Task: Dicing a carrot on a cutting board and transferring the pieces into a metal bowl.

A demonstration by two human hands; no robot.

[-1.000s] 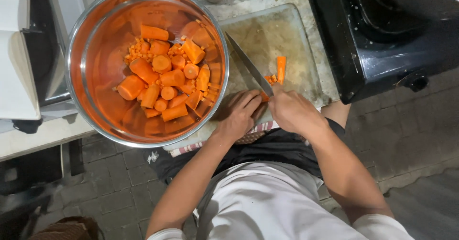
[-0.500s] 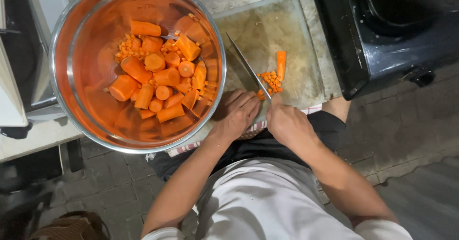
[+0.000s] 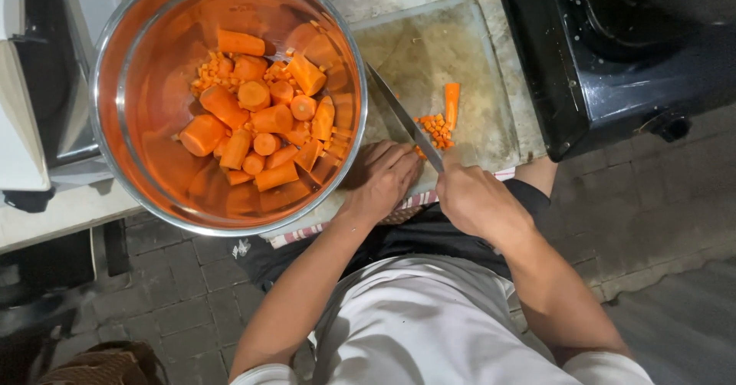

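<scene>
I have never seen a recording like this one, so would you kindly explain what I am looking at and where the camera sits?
There is no machine here: a person works with two bare hands, filmed by one camera worn on the head, looking straight down. The right hand grips a long steel knife, its blade lying across a clear glass cutting board. The left hand rests at the board's near edge, beside the blade. On the board lie a small heap of diced carrot and one orange carrot stick. To the left stands a big shiny steel bowl of carrot chunks. A black stove sits to the right.
</scene>
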